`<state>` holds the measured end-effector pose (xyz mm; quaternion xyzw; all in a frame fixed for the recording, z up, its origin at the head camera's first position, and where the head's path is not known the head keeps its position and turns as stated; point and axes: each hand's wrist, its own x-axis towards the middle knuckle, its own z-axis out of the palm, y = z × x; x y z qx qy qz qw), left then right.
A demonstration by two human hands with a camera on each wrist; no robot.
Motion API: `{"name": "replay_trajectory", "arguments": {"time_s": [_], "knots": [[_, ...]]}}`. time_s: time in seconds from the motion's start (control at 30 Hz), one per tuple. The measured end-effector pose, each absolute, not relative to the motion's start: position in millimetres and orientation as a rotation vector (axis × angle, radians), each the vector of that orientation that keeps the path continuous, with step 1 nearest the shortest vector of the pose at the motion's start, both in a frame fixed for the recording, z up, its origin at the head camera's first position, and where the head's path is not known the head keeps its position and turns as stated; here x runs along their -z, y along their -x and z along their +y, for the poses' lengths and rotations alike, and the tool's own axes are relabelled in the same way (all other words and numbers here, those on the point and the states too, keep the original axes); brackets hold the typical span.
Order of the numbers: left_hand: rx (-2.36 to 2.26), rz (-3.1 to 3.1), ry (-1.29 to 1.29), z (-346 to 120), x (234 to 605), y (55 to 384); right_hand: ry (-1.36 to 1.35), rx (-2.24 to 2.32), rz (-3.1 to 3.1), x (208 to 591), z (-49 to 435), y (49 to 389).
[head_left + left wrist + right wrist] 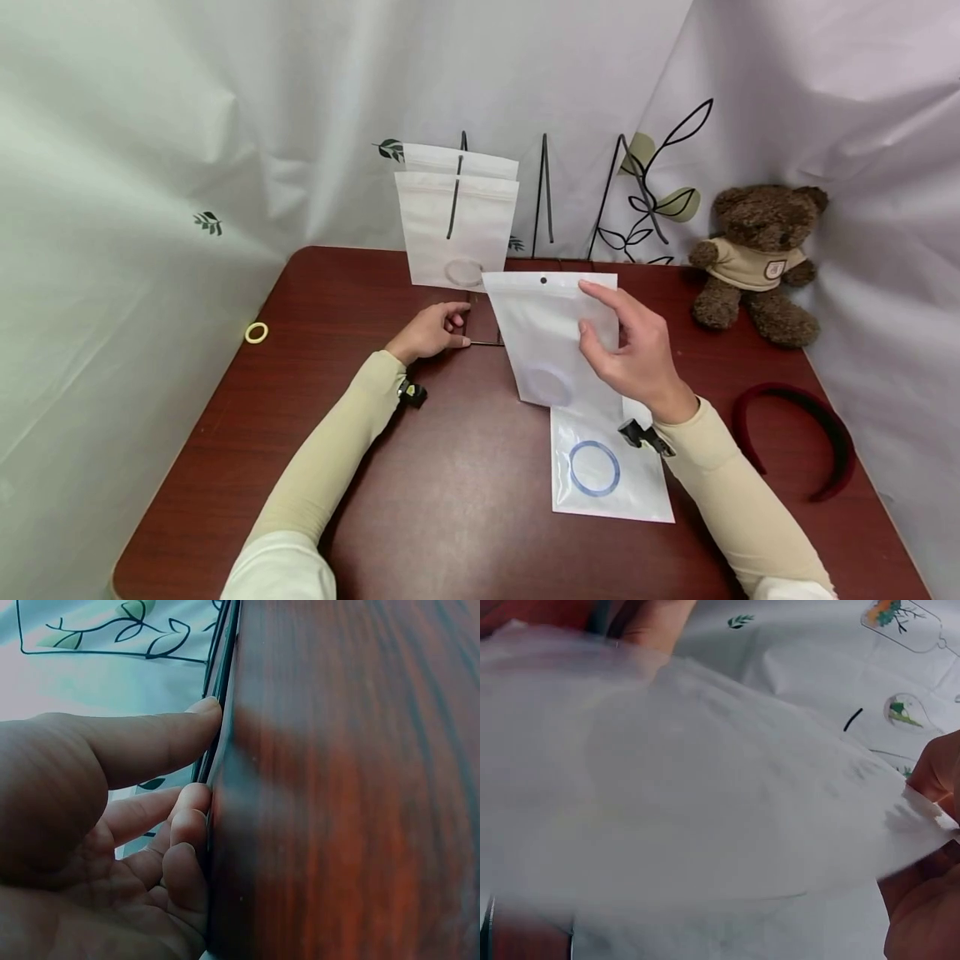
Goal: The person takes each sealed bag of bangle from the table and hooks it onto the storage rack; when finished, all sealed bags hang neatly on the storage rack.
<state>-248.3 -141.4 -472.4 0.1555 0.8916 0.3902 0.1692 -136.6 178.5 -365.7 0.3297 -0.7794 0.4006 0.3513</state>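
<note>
My right hand (637,350) pinches the upper right edge of a white zip bag (536,333), which hangs tilted in front of a black wire display rack (546,179). A round bangle shows faintly through this bag, and a punched hole sits near its top. In the right wrist view the bag (705,787) fills most of the picture, blurred. At the left front of the rack's base, my left hand (435,331) grips the low wire frame (221,712) between thumb and curled fingers. Two white bags (457,217) hang on the rack's left hook, the front one with a ring shape inside.
Another white bag (570,500) with a blue bangle (595,468) lies on the brown table (450,500), partly under the held bag. A yellow ring (257,332) lies at the left edge. To the right are a brown teddy bear (765,258) and a dark red headband (802,396).
</note>
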Motion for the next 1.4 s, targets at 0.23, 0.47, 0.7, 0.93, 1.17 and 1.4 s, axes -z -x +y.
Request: {"name": "replay_trajectory", "arguments": {"time_s": [0.23,0.47,0.7,0.93,1.17,1.4], "knots": [[-1.132,2.515,-0.425,-139.5,470.6,247.9,-0.771,-1.166,-1.942,360.7,176.0,147.6],[-1.132,2.515,-0.420,-140.3,470.7,248.5,-0.701,-1.297,-1.872,353.7,170.1,156.7],[-1.151,2.490,-0.371,-140.3,469.1,250.9,-0.680,-1.397,-1.850,355.1,168.2,170.5],[-1.164,2.465,-0.342,-139.3,469.6,252.1,-0.636,-1.445,-1.840,361.2,165.6,180.7],[-1.173,2.467,-0.332,-137.9,467.9,251.7,-0.597,-1.434,-1.867,365.8,165.0,201.5],[-1.151,2.474,-0.331,-138.3,468.8,251.2,-0.564,-1.414,-1.863,367.3,164.7,221.8]]}}
